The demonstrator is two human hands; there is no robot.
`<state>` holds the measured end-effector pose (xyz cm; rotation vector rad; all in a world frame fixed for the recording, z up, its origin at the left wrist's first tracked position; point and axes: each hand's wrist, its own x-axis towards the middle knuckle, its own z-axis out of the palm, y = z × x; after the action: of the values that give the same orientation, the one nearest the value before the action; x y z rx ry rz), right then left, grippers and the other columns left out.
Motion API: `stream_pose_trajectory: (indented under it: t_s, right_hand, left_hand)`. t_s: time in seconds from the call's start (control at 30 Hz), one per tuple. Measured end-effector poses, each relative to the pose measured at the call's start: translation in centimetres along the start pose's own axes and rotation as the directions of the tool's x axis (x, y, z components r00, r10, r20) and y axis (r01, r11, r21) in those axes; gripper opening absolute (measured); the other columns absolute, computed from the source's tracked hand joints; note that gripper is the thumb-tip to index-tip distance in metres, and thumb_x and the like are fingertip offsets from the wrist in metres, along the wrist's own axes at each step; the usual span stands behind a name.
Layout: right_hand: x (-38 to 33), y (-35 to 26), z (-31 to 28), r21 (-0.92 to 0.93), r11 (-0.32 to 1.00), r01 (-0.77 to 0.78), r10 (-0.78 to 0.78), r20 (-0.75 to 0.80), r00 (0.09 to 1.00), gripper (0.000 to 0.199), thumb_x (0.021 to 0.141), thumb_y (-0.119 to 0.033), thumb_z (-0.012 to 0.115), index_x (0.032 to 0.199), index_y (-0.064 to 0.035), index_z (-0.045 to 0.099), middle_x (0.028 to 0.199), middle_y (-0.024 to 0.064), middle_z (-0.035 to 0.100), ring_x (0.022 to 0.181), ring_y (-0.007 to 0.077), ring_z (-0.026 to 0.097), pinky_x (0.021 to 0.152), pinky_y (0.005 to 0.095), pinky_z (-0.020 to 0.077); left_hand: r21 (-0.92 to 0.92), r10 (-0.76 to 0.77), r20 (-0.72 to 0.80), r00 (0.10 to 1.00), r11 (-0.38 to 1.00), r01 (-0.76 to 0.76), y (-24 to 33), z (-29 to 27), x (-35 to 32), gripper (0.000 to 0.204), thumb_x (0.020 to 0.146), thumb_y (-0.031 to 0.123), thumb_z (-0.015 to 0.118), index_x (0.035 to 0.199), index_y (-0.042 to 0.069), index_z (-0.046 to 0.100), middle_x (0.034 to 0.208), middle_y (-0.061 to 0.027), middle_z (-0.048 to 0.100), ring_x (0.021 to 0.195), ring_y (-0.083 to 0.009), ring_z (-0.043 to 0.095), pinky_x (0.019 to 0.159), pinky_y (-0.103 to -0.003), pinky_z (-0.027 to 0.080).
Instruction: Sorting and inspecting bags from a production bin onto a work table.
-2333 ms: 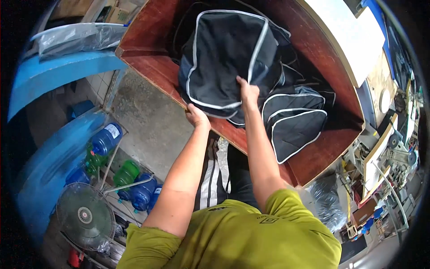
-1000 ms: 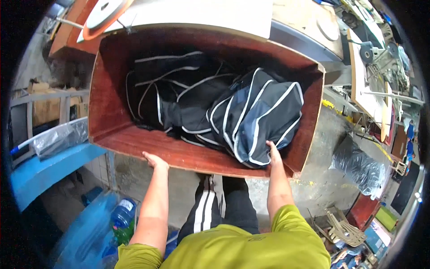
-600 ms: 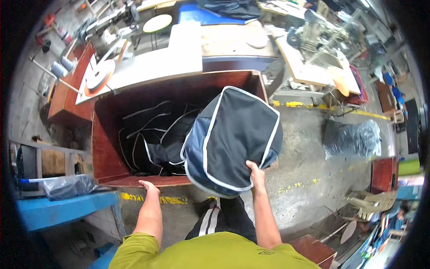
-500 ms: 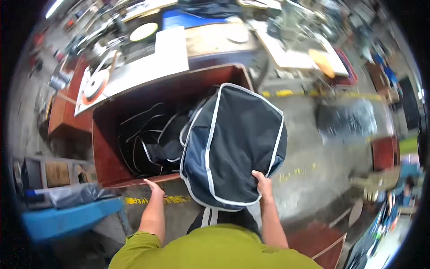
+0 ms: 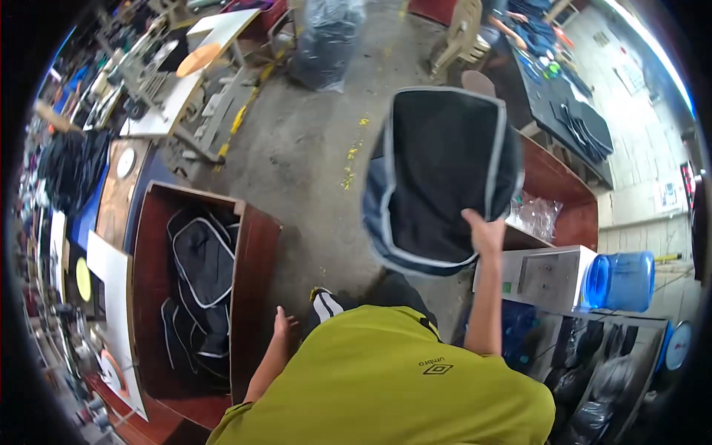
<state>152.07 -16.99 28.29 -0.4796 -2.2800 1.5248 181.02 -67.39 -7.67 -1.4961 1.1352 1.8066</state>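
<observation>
My right hand (image 5: pixel 486 236) grips the lower edge of a boxy black fabric bag (image 5: pixel 441 159) with pale grey piping, thumb on its top face. The bag hangs in front of me over the floor, with dark blue side panels partly showing. My left hand (image 5: pixel 283 325) is empty and low beside my body, its fingers apart. It is nearest to a large reddish-brown bin (image 5: pixel 256 259) on the left. Inside that bin lie several black fabric pieces with the same pale piping (image 5: pixel 204 263).
Beyond the bag, at right, stands another reddish-brown bin (image 5: pixel 564 185) with clear plastic inside. A white cabinet (image 5: pixel 534 274) and a blue water bottle (image 5: pixel 619 282) are nearer. Sewing tables (image 5: pixel 159 115) line the left. A person sits at a dark table (image 5: pixel 552 96) far right.
I have turned right, away from the bin of black pieces, which now lies to my left. The bag has come along in my right hand; my left hand stays empty.
</observation>
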Motion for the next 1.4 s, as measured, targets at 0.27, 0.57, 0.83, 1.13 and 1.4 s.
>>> stream_pose_trajectory:
  t_s: [0.27, 0.57, 0.83, 1.13, 1.4]
  right_hand:
    - [20.7, -1.2, -24.5, -0.826, 0.558, -0.081, -0.338, -0.316, 0.887, 0.048, 0.074, -0.033, 0.076, 0.106, 0.0011, 0.068, 0.105, 0.0249, 0.069, 0.104, 0.0466, 0.065, 0.090, 0.0494, 0.0520]
    - [41.2, 7.8, -35.8, -0.970, -0.204, -0.128, -0.456, -0.022, 0.890, 0.011, 0.085, -0.019, 0.066, 0.089, -0.0092, 0.069, 0.101, 0.0120, 0.062, 0.090, 0.0310, 0.068, 0.072, 0.0396, 0.0610]
    - [30.0, 29.2, -14.1, -0.761, 0.073, 0.645, 0.286, 0.635, 0.717, 0.030, 0.074, -0.030, 0.069, 0.096, -0.0101, 0.076, 0.101, 0.0135, 0.073, 0.102, 0.0316, 0.068, 0.089, 0.0449, 0.0524]
    - [-5.7, 18.0, 12.6, 0.216, 0.864, 0.454, -0.036, 0.927, -0.374, 0.029, 0.084, -0.028, 0.064, 0.108, -0.0140, 0.073, 0.109, 0.0136, 0.072, 0.107, 0.0336, 0.066, 0.092, 0.0446, 0.0529]
    - [-9.6, 19.7, 23.4, 0.049, 0.461, 0.886, 0.247, 0.952, -0.181, 0.033, 0.084, -0.029, 0.067, 0.111, -0.0124, 0.074, 0.109, 0.0149, 0.074, 0.103, 0.0328, 0.070, 0.090, 0.0441, 0.0552]
  left_hand:
    - [0.087, 0.048, -0.260, 0.964, 0.996, -0.026, 2.2, 7.3, -4.0, 0.073, 0.101, 0.068, 0.032, 0.157, 0.021, 0.022, 0.157, -0.0140, 0.041, 0.132, -0.0355, 0.051, 0.106, -0.063, 0.036]
    - [0.238, 0.062, -0.023, 0.998, 0.970, -0.055, -0.9, 27.0, -4.1, 0.076, 0.101, 0.067, 0.032, 0.155, 0.014, 0.028, 0.151, -0.0167, 0.048, 0.134, -0.0356, 0.050, 0.105, -0.062, 0.036]
    - [0.404, 0.318, -0.017, 0.948, 0.869, -0.285, -1.8, 30.1, -4.3, 0.057, 0.106, 0.050, 0.043, 0.140, 0.005, 0.049, 0.115, -0.0184, 0.064, 0.105, -0.0258, 0.062, 0.095, -0.038, 0.050]
    - [0.245, 0.367, -0.255, 0.895, 0.920, -0.307, -12.5, 16.9, -4.9, 0.057, 0.100, 0.040, 0.060, 0.142, 0.004, 0.050, 0.113, -0.0084, 0.064, 0.096, -0.0165, 0.061, 0.079, -0.033, 0.053]
    - [-0.212, 0.127, -0.481, 0.867, 0.943, -0.255, -17.3, 4.5, -8.8, 0.064, 0.099, 0.040, 0.062, 0.145, 0.000, 0.044, 0.110, -0.0123, 0.066, 0.083, -0.0210, 0.064, 0.074, -0.037, 0.055]
